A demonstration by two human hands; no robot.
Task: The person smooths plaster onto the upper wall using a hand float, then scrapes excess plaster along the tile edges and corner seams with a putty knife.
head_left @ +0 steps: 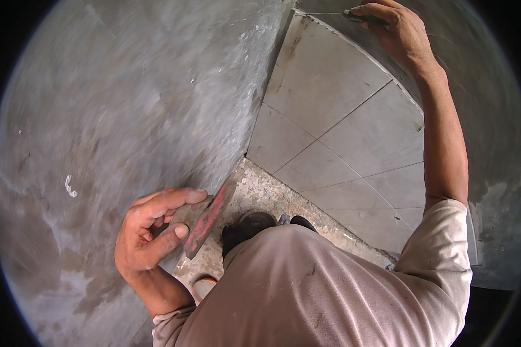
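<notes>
Low on the left, my left hand (150,231) pinches a flat, thin board (205,222) between thumb and fingers. It is grey-brown with a pinkish-red streak along one face, and is tilted beside the grey wall. My right arm reaches far up to the right. There my right hand (402,34) is closed round the dark handle of a thin-bladed tool (324,13). Its blade shows edge-on as a fine line pointing left toward the corner, by the far end of the tiles; its exact shape cannot be made out.
A smooth grey plastered wall (127,104) fills the left. Large grey tiles (336,75) with thin joints meet another grey wall (492,104) at right. My dark shoes (249,224) stand on a rough, speckled strip (272,185). A round orange-rimmed container (204,286) is partly hidden below.
</notes>
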